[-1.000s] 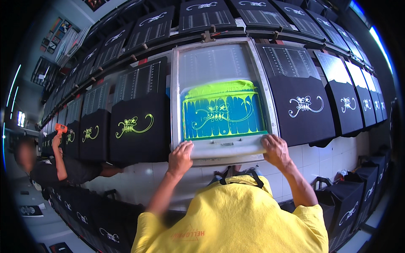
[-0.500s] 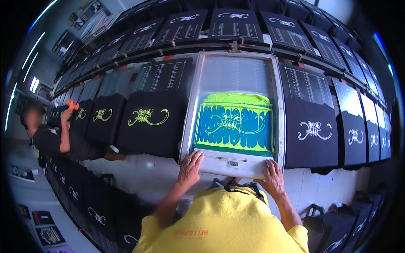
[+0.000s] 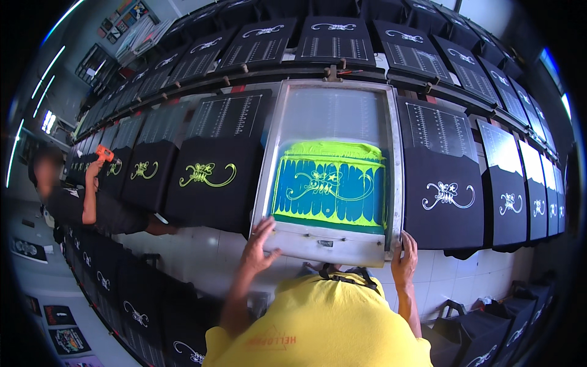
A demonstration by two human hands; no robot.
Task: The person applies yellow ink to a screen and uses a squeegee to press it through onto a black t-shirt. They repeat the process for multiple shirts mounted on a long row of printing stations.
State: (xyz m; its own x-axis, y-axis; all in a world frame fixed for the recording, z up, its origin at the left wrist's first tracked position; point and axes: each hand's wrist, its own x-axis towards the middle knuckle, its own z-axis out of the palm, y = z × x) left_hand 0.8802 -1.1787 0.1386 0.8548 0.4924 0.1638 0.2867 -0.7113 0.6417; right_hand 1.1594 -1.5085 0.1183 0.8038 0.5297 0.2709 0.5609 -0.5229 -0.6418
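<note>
An aluminium screen-printing frame [image 3: 324,243] lies over a black shirt on the long table. Its mesh carries neon yellow-green ink [image 3: 330,156] above a blue stencil with a curly line design [image 3: 321,183]. My left hand [image 3: 260,244] holds the frame's near left corner with fingers spread over the edge, a little blurred. At the near right corner, my right hand [image 3: 405,260] grips the frame. My yellow shirt [image 3: 324,324] fills the bottom of the view.
Black shirts line the table: those to the left carry a yellow-green print [image 3: 205,176], those to the right a white print [image 3: 449,196]. A second row of pallets [image 3: 333,37] runs behind. A co-worker [image 3: 79,202] at left holds an orange tool [image 3: 104,156]. Bags [image 3: 489,342] stand below.
The view has swung and closed in on the frame. My hands stay on its near edge, the left now at the corner. The co-worker keeps the orange tool raised.
</note>
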